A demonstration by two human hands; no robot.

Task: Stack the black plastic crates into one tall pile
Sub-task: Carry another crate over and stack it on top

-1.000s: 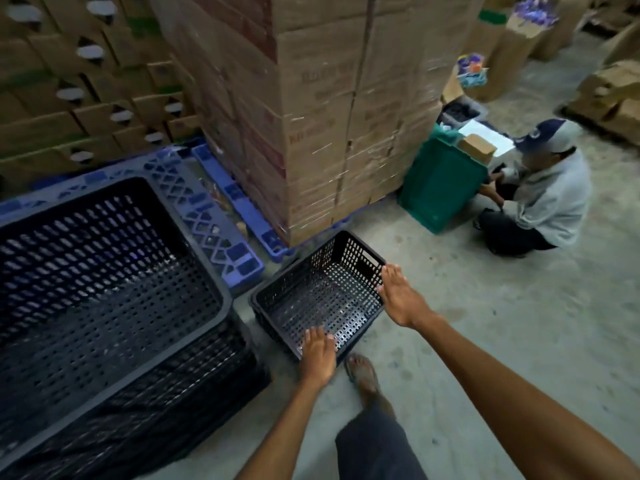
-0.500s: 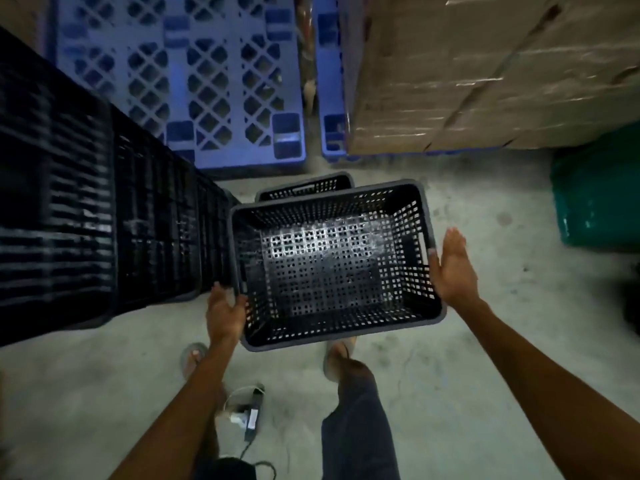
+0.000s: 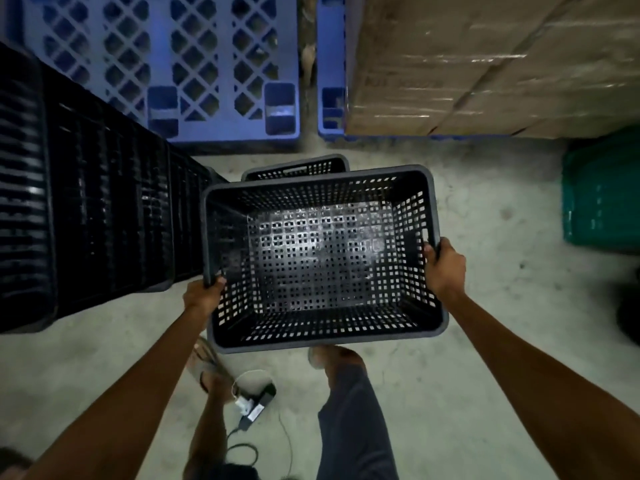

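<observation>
Holding black crate (image 3: 322, 258) clear of floor (image 3: 485, 202), both hands closed on rim: left hand (image 3: 202, 296) at left edge, right hand (image 3: 445, 266) at right edge. Crate empty, level, between hands. Tall black pile (image 3: 86, 209) stands just beside, to left. Second crate (image 3: 298, 167) on floor behind held one. Judgement: task partway; held crate not yet on pile, floor crate remains.

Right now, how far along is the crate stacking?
Done: a tall pile of black plastic crates already stands at left. In hand: one empty black perforated crate is lifted off the concrete floor, left hand and right hand gripping its rim. Left: set it on the pile, then the black crate behind it.
</observation>
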